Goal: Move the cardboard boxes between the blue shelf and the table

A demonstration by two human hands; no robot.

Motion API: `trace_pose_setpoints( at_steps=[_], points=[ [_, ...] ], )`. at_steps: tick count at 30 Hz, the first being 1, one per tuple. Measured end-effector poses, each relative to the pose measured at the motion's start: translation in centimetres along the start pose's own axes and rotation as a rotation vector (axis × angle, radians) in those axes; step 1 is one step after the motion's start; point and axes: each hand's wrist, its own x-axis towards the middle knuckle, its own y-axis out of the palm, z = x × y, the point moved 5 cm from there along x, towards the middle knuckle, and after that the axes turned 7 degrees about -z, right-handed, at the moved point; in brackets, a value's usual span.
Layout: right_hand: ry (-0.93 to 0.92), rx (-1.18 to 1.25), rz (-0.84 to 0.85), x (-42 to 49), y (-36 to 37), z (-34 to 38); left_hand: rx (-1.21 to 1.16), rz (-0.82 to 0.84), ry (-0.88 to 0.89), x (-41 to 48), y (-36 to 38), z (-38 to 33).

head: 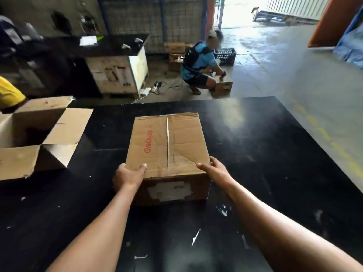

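Observation:
A closed cardboard box (167, 142) with red lettering and a taped seam rests on the black table (265, 154), near its middle. My left hand (128, 176) grips the box's near left corner, thumb on the top. My right hand (215, 169) holds the near right corner the same way. An open cardboard box (37, 138) with its flaps spread stands on the table at the left. The blue shelf is not in view.
Beyond the table's far edge a person in a blue shirt (198, 63) crouches over a small box (223, 88) on the concrete floor. A white crate (117, 73), cables and more boxes lie behind. A yellow sleeve (9, 93) shows at far left.

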Motion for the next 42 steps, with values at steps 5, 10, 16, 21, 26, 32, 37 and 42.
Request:
trace_pose_setpoints(
  at_steps=[5, 10, 16, 21, 26, 32, 37, 42],
  points=[
    [-0.129, 0.070, -0.142, -0.5, -5.2, 3.7, -0.305, 0.124, 0.144, -1.7, -1.4, -5.1],
    [-0.122, 0.162, -0.335, -4.6, -14.1, 5.9, -0.389, 0.320, 0.266, -5.9, 0.1, -13.7],
    [-0.208, 0.177, -0.631, -16.6, -27.2, 4.5, -0.429, 0.683, 0.458, -18.7, 3.3, -20.9],
    [-0.185, 0.358, -0.977, -33.2, -37.9, -2.3, -0.473, 0.997, 0.631, -36.4, 4.2, -24.1],
    [-0.129, 0.513, -1.385, -55.0, -43.2, -10.5, -0.426, 1.474, 0.735, -57.1, 5.7, -22.5],
    [0.018, 0.429, -1.915, -79.3, -40.1, -17.1, -0.417, 1.923, 0.877, -80.1, -1.6, -14.9],
    [0.072, 0.421, -2.272, -89.8, -33.2, -17.5, -0.438, 2.173, 1.031, -89.6, -8.5, -10.6],
    [0.078, 0.368, -2.464, -92.5, -26.8, -15.2, -0.501, 2.323, 1.111, -92.0, -11.9, -9.3]
  ],
)
